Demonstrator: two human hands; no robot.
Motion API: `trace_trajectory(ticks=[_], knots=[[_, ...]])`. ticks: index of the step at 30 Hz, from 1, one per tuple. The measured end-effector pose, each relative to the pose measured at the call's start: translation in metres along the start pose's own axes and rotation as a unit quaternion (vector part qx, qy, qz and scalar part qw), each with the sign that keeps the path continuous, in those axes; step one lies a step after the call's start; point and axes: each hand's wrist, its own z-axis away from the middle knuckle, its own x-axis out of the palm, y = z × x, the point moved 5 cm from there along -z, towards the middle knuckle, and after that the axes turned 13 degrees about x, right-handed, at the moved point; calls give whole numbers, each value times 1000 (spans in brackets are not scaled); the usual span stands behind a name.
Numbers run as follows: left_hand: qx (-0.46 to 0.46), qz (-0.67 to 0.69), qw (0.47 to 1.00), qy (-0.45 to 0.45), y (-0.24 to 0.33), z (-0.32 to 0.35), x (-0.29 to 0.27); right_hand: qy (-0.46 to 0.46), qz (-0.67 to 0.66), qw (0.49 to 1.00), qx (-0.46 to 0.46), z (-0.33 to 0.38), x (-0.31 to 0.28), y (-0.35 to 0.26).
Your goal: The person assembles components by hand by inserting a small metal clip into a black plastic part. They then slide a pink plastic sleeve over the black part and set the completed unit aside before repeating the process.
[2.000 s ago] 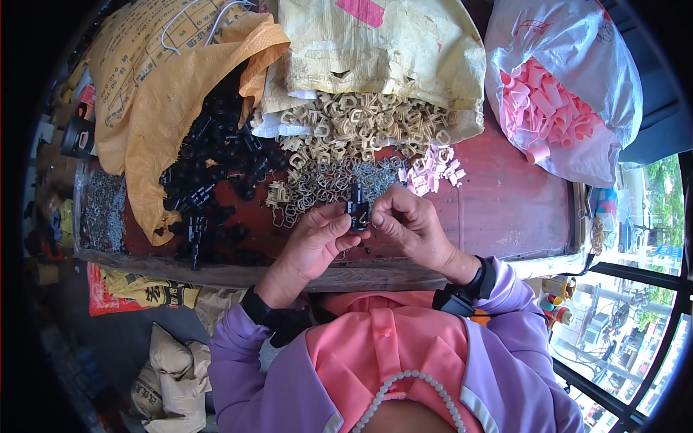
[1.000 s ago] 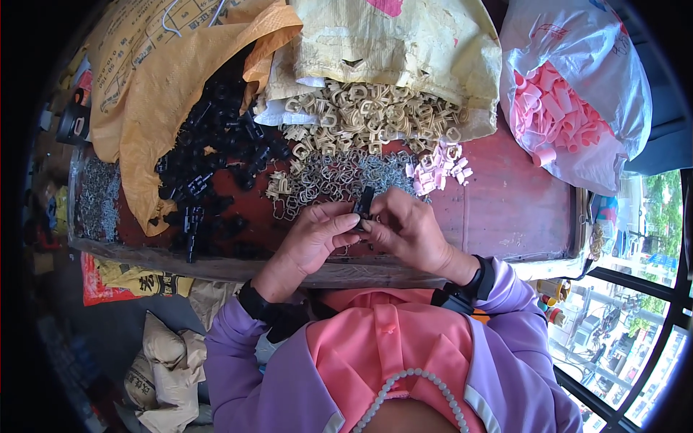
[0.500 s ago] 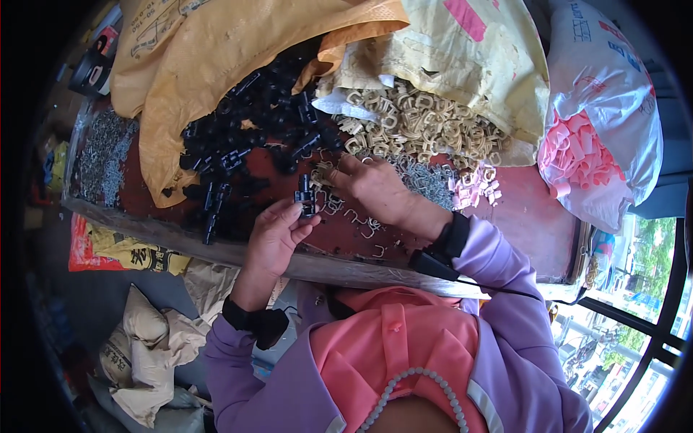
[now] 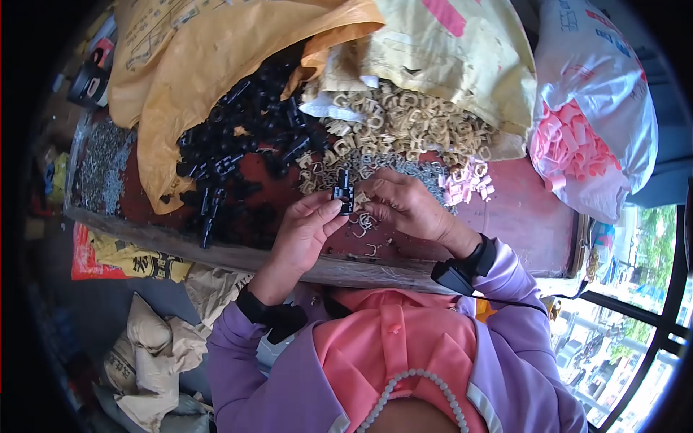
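Note:
My left hand (image 4: 309, 229) grips a small black plastic part (image 4: 343, 193) between thumb and fingertips, its narrow stem pointing up. Right beside that part, my right hand (image 4: 408, 206) has its thumb and fingers pinched together. A little cream-coloured piece seems to show at its fingertips, too small to name surely. Behind both hands lies a heap of cream plastic clips (image 4: 415, 119), with bent metal wire pieces (image 4: 426, 172) in front of it. To the left, a pile of similar black parts (image 4: 238, 137) spills out from under an orange woven sack (image 4: 173, 94).
Pink pieces (image 4: 468, 182) lie right of the wire on the dark red tabletop (image 4: 520, 224). A white sack (image 4: 599, 86) of pink strips stands at the right. A pale yellow sack (image 4: 462, 65) covers the back. More metal pieces (image 4: 105, 166) sit far left; the wooden edge (image 4: 346, 274) runs before me.
My left hand has shifted right with the black part. My right hand has come back from the cream clips, and its pinched fingers are now beside that part.

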Motion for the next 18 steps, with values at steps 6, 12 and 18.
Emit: trace_trajectory(ticks=[6, 12, 18], knots=[[-37, 0, 997, -66, -16, 0, 46, 65, -227, 963, 128, 43, -22, 19], [-91, -17, 991, -97, -35, 3, 62, 91, -313, 936, 135, 70, -49, 21], [-126, -16, 982, -140, -47, 3, 73, 67, -208, 976, 3, 75, -52, 2]])
